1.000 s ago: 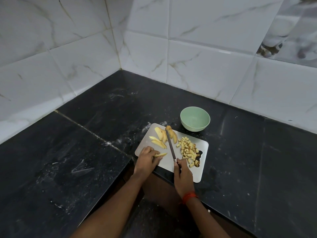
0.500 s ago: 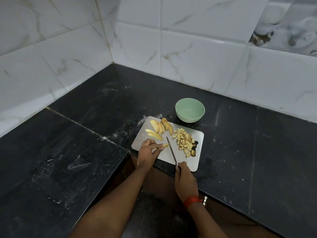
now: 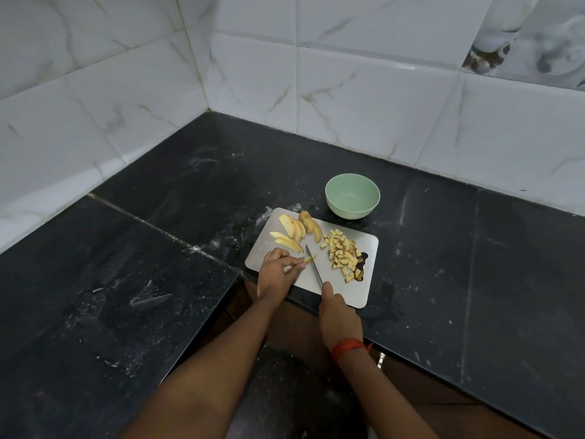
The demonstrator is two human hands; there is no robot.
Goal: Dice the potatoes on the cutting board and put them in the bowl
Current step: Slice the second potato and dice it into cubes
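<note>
Status: mid-dice, at a guess about halfway through the cutting. Nothing transferred.

Done: pile of diced potato heaped at 3 o'clock on the cutting board, partly over the board's handle cutout.

Left to cut: fanned slices at 11 o'clock on the board, skin-on piece touching them at 12, a few loose strips at 10.

In hand: one thin strip near board centre, pinched down by the curled fingertips of the left hand, forearm in from 8 o'clock. Right hand wrapped closed round the handle of the knife at 6 o'clock, over the board's near edge. Blade pointing to 11, lying across the strip's free end. Cannot tell whether through it.

Green bowl on the black counter just beyond the board's far edge at 12–1 o'clock, apart from it. Inside bare green, no potato in yet.

Remaining, as judged: finish this strip, dice the loose strips, slices and skin-on piece, then move the whole lot to the bowl. Short carry, so probably a scrape or lift off the board's far side.
</note>
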